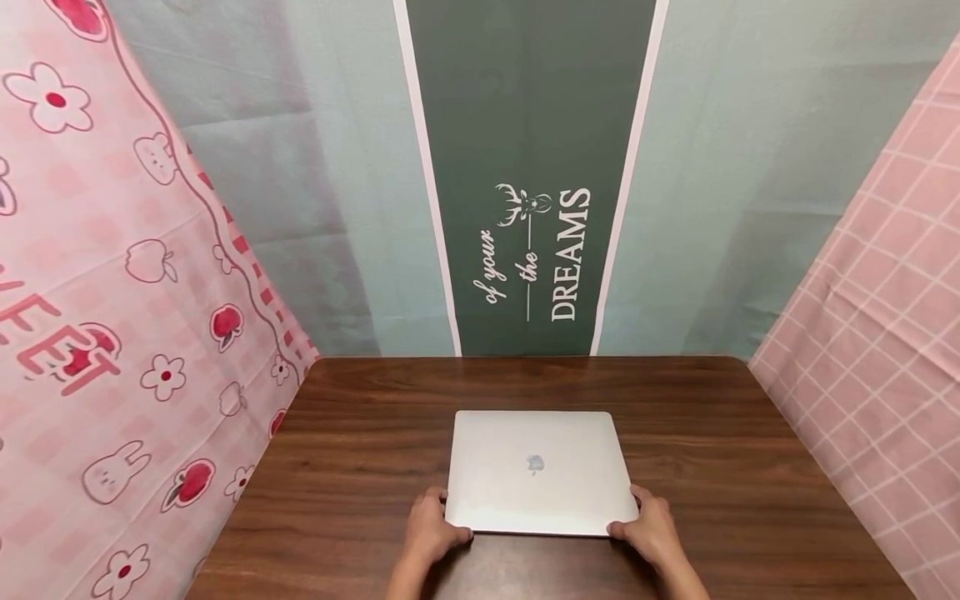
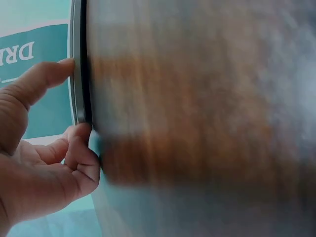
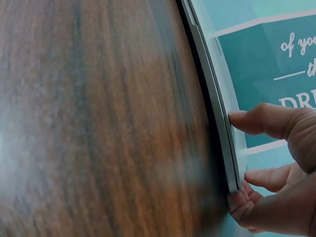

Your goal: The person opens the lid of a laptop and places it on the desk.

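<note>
A closed silver laptop (image 1: 525,492) with an apple logo on its lid lies on the brown wooden table, its near edge towards me. My left hand (image 1: 431,529) holds its near left corner, the thumb at the front edge and the fingers curled at the side. At the near right corner, my right hand (image 1: 651,527) grips in the same way. The left wrist view shows the thumb and bent fingers touching the thin laptop edge (image 2: 80,89). In the right wrist view, the thumb and curled fingers meet the laptop's edge (image 3: 217,98). Fingertips under the laptop are hidden.
The wooden table (image 1: 360,475) has rounded far corners. Behind it hangs a grey-green cloth (image 1: 532,125) with white lettering and a deer head. A pink printed cloth (image 1: 150,333) borders the left side, and a pink checked cloth (image 1: 885,333) the right.
</note>
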The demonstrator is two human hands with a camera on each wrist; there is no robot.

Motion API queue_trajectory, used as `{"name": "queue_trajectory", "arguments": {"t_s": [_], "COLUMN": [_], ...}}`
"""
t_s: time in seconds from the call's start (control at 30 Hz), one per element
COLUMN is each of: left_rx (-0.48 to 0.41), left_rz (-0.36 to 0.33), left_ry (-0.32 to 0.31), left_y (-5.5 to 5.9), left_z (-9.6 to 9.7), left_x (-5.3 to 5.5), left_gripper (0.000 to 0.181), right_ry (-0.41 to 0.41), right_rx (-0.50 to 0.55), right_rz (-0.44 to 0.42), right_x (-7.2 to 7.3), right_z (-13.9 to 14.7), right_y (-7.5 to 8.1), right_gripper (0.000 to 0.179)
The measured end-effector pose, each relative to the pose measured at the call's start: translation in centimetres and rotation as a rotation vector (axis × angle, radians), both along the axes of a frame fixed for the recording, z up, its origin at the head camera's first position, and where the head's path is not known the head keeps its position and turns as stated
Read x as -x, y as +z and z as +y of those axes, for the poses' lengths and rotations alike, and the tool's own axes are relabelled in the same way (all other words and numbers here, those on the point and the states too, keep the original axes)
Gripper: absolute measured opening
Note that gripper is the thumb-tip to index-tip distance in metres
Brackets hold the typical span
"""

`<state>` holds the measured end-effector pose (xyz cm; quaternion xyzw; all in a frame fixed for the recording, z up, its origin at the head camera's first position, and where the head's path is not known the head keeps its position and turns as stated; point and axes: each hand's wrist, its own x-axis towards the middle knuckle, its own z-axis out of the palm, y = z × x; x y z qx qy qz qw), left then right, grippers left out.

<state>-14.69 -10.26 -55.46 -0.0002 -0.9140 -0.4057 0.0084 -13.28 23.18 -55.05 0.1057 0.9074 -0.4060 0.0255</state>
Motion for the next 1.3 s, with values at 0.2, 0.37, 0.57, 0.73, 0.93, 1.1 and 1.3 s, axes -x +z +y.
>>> {"name": "queue_trajectory", "arguments": {"t_s": [0.2,0.37,0.57,0.73,0.93,1.1,1.3], "left_rx": [-0.09,-0.049,-0.003,-0.062,-0.124,-0.027,0.068], "left_rz": [0.003,-0.012,0.0,-0.041,-0.058,0.045,0.076], "left_ry": [-0.005,-0.007,-0.003,-0.021,-0.086,-0.151,-0.17], "left_y": [-0.3,0.2,0.6,0.7,1.1,0.9,0.3], "left_z": [-0.3,-0.2,-0.1,-0.7,-2.0,-2.4,-2.2], "left_x": [-0.1,-0.3,-0.6,-0.8,-0.7,-0.5,-0.3], "left_gripper": [0.059,0.057,0.056,0.054,0.055,0.061,0.071], "right_ry": [0.022,0.012,0.016,0.046,0.249,0.423,0.56], "right_rx": [-0.033,-0.04,-0.057,-0.096,-0.296,-0.282,-0.166], "right_rz": [0.02,0.033,0.065,0.102,0.474,0.626,0.499], "right_x": [-0.3,-0.6,-1.1,-1.4,-1.4,-0.7,0.0], "right_z": [0.1,0.2,0.2,0.4,-0.2,-1.2,-2.6], "right_y": [0.1,0.1,0.0,-0.3,-0.6,-0.4,-0.6], "right_gripper": [0.081,0.079,0.079,0.077,0.062,0.057,0.05]}}
